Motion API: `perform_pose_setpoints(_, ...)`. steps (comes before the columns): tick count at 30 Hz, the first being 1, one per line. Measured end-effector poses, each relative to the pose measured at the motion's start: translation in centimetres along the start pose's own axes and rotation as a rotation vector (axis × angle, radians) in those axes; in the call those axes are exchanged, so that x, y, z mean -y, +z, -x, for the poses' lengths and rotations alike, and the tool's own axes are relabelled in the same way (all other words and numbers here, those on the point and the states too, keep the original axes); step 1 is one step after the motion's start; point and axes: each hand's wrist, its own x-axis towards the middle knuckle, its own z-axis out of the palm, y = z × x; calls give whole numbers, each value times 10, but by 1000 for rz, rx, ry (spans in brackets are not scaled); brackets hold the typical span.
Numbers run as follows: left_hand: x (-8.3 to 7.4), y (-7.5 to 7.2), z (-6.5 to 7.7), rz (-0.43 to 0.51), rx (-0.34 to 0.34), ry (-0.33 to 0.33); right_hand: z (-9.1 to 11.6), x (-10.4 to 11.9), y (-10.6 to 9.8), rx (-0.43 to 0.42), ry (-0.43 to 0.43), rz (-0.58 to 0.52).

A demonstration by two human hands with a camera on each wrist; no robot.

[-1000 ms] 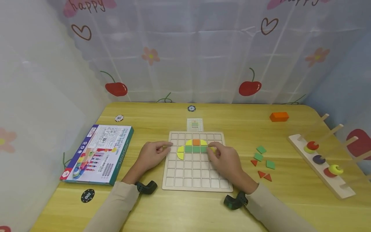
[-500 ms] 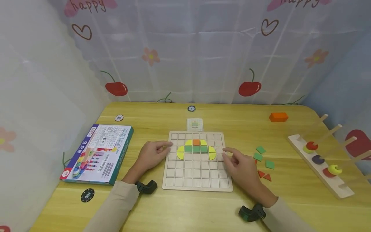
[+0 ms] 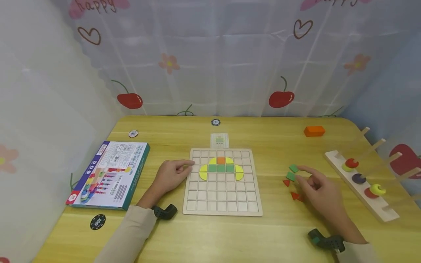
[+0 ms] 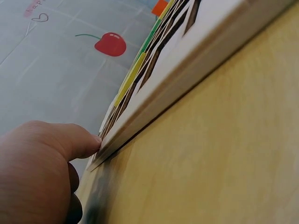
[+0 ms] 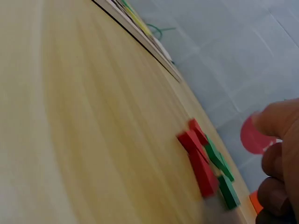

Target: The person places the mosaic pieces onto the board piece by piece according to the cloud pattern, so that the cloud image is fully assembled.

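Observation:
A square wooden grid board [image 3: 217, 206] lies mid-table, bearing an orange square tile [image 3: 221, 160], a row of green square tiles [image 3: 221, 168] and yellow rounded tiles [image 3: 203, 172] on both sides. My left hand [image 3: 172, 176] touches its left rim with index finger and thumb; the left wrist view shows a fingertip on the board's edge [image 4: 154, 105]. My right hand [image 3: 320, 190] hovers over the loose tiles, index finger and thumb apart, close to green squares [image 3: 291, 176]. Red triangles [image 3: 286, 183] lie nearby, some partly hidden by this hand. Nothing shows in its grasp.
Behind the board is a small pattern card [image 3: 219, 140]. A boxed toy [image 3: 108, 173] lies left, a wooden peg stand with beads [image 3: 361, 186] right. An orange block [image 3: 314, 131] and round chips [image 3: 98, 221] lie farther out.
My right hand has left a yellow tile on the board's right side and moved right to the loose green and red tiles. The left hand stays at the board's rim.

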Motion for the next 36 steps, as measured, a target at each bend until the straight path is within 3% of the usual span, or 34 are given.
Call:
perform_pose_setpoints(6,-1,-1,0,6,4,3,6,-22,-28,183,85,52)
perform_pose_setpoints(14,-5,-3,-1,6,15,-7,8,-28,-40,299,96,141)
perform_pose_setpoints(26,-4,-5,-1,2,21,-27,7,-23,-27,215,6,245)
perform_pose_setpoints(36,-5,-5,0,14,21,-30,3,-3,-11,171,-21,197)
